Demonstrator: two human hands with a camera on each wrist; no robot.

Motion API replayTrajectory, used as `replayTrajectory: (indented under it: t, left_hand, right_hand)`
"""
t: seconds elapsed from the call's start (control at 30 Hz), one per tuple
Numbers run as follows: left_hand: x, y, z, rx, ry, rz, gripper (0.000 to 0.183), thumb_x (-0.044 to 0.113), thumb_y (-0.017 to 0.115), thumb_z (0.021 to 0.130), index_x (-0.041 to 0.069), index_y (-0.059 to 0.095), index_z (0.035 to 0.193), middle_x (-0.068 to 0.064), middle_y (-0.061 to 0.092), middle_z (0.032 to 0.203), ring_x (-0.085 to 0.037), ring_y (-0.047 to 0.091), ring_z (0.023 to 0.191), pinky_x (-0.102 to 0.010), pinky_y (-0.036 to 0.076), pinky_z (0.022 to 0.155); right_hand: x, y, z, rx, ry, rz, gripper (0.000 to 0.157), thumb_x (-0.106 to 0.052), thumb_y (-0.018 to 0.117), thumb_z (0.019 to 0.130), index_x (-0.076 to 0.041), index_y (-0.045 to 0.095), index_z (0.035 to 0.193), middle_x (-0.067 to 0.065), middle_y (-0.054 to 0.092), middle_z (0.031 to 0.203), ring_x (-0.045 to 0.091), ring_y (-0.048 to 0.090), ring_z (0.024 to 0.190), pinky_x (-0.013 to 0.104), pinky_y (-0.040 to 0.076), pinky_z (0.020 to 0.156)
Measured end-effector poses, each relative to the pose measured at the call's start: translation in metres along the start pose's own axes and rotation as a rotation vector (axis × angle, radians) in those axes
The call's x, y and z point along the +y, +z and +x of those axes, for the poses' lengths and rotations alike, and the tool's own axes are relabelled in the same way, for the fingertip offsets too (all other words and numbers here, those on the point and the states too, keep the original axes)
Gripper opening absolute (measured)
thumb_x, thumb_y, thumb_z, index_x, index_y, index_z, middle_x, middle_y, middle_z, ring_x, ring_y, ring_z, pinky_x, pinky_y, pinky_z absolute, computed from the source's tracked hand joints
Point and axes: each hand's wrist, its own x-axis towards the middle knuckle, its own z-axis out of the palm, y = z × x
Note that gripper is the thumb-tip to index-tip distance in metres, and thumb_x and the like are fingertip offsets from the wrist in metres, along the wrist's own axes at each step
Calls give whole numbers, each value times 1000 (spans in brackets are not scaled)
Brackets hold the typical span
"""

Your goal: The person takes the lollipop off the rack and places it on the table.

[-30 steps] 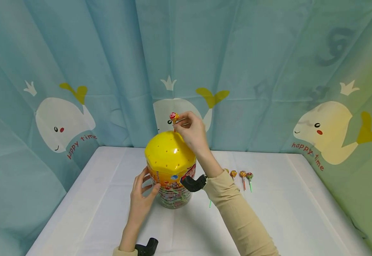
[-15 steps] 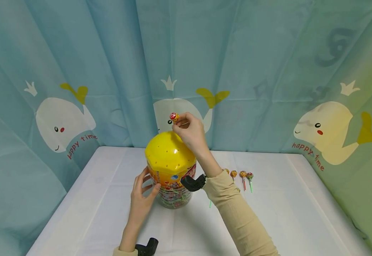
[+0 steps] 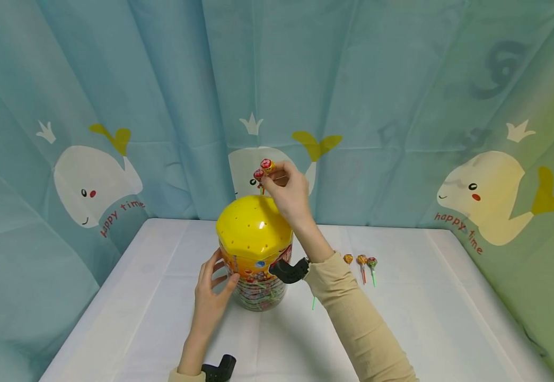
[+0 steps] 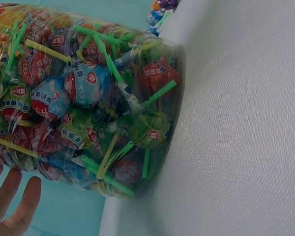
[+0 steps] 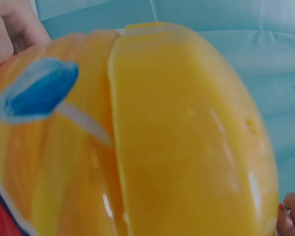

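Observation:
A clear candy jar (image 3: 260, 297) full of wrapped lollipops stands upright on the table, topped by a yellow lid (image 3: 245, 225) dotted with small holes. My left hand (image 3: 210, 297) holds the jar's left side, thumb toward the front; some of its fingers (image 4: 27, 201) show in the left wrist view. Above the lid's far edge, my right hand (image 3: 288, 193) pinches a red and yellow lollipop (image 3: 267, 165). Just left of that, a second red lollipop (image 3: 258, 174) stands on a green stick at the lid; whether it sits in a hole is hidden.
Several loose lollipops (image 3: 362, 260) lie on the white table (image 3: 429, 302) right of the jar, partly covered by the right sleeve (image 3: 353, 313). Behind the table hangs a blue curtain (image 3: 172, 106) with printed whales.
My right hand has moved slightly up and to the right with its lollipop, and the second red lollipop with a green stick now shows. My left hand and the jar have stayed put.

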Motion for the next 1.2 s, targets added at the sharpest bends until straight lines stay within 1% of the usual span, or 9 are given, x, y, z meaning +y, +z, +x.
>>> replayTrajectory:
  t: [0.07,0.17,0.33,0.43,0.57,0.67,0.87,1.03,1.2]
  left_hand:
    - [0,0,0,-1,2,-4,70,6,68,86,19,37,147,-7,46,141,-23,51,122,-45,54,91]
    - [0,1,1,-3,4,-15,70,5,68,85,19,38,147,-8,46,141,-23,51,122,-47,54,91]
    - [1,1,1,-5,10,-10,70,5,68,85,19,38,147,-7,46,140,-22,52,122,-45,54,91]
    - [1,2,1,-4,15,-8,71,5,68,85,19,38,147,-7,47,140,-22,52,122,-44,54,91]
    - [0,2,1,-4,4,-5,70,5,68,85,19,38,147,-7,47,140,-21,51,122,-44,54,91]
    - [2,2,1,-2,-26,6,70,3,68,85,16,38,147,-8,46,140,-20,51,122,-43,54,92]
    - [6,3,3,6,-61,6,71,-2,67,83,6,36,147,-18,44,142,-29,49,122,-49,53,93]
    - [4,2,2,0,-60,12,71,2,67,84,14,37,148,-11,45,142,-22,49,122,-43,53,94]
    - [1,0,1,-3,-19,3,70,6,68,86,18,37,148,-6,45,142,-21,49,122,-37,54,92]
  right_hand:
    - [1,-3,1,22,-14,18,15,-4,64,86,2,63,99,17,63,89,27,61,82,22,51,74]
    - [2,-9,0,48,-18,41,14,-3,65,86,2,63,98,13,62,85,17,59,76,17,48,72]
    - [6,-23,-5,73,-22,87,13,-1,66,85,4,63,97,1,60,79,5,54,71,14,48,69]
    - [9,-31,-10,75,-12,100,12,-1,66,86,3,63,96,-4,57,78,4,54,71,13,48,68]
    - [13,-40,-21,72,11,109,11,-1,66,86,2,62,96,-6,57,77,6,55,71,14,48,68]
    - [16,-46,-31,70,28,110,12,-2,66,86,2,62,96,-5,58,79,7,55,71,15,48,68]
    - [24,-58,-48,75,57,62,13,-3,67,86,-1,64,99,2,60,84,10,56,74,17,48,71]
    - [32,-68,-64,96,94,24,14,-5,68,86,-2,64,100,6,62,87,9,57,76,18,49,76]
    - [44,-78,-79,121,141,1,15,-5,70,85,-3,64,98,-4,61,82,8,58,74,17,49,75]
